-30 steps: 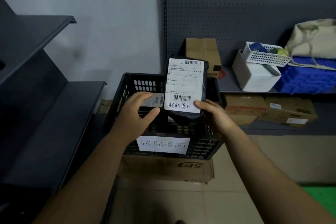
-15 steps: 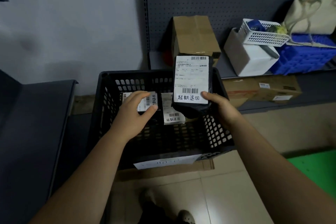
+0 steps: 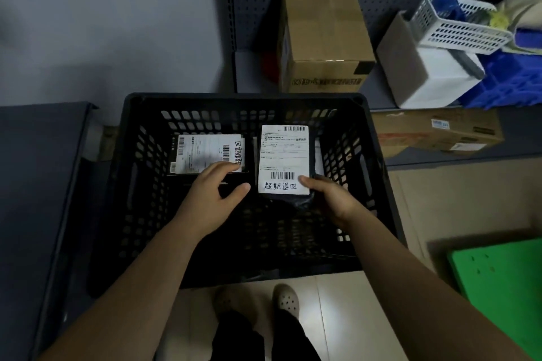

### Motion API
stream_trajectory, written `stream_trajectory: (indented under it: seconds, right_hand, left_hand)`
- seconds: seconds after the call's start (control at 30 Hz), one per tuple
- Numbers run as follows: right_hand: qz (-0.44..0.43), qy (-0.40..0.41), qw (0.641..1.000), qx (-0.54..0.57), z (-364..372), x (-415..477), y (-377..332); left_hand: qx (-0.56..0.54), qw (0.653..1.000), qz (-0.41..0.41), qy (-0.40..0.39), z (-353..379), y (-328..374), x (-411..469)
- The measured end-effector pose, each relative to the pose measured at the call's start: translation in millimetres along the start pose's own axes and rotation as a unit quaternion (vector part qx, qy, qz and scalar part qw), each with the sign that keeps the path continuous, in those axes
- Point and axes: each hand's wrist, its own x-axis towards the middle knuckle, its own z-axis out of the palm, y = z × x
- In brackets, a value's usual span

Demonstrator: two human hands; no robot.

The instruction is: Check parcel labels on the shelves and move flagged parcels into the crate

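A black slatted crate (image 3: 375,173) stands on the floor in front of me. My right hand (image 3: 331,199) grips the lower right corner of a black parcel (image 3: 284,160) with a white label bearing handwritten characters; the parcel is inside the crate, on its right side. My left hand (image 3: 212,193) hovers open inside the crate, fingertips touching the near edge of a second labelled parcel (image 3: 208,152) that lies flat at the crate's back left.
A dark shelf (image 3: 44,173) runs along the left. Behind the crate sit a tall cardboard box (image 3: 322,38), a white box (image 3: 431,73) with a white basket (image 3: 460,23), and blue bins (image 3: 513,79). Flat cartons (image 3: 440,132) lie on the lower shelf. A green pallet (image 3: 498,281) lies at right.
My right hand has lowered the labelled parcel from above the rim down into the crate. My left hand went deeper in. My view has tilted downward.
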Motion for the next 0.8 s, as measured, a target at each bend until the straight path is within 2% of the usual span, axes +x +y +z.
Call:
stream_trajectory:
  seconds: [0.27, 0.57, 0.8]
  right_hand:
    - [0.050, 0.007, 0.998, -0.034, 6.3, 43.1, -1.5]
    - [-0.037, 0.122, 0.972, -0.195, 14.0, 59.0, -3.1]
    - [-0.039, 0.111, 0.963, -0.243, 7.7, 48.9, -7.0]
  left_hand:
    - [0.014, 0.999, -0.046, 0.021, 14.5, -12.8, 3.6]
    - [0.016, 0.998, -0.055, 0.031, 15.7, -19.1, 5.2]
    - [0.018, 0.998, -0.043, 0.030, 14.6, -16.4, 7.6]
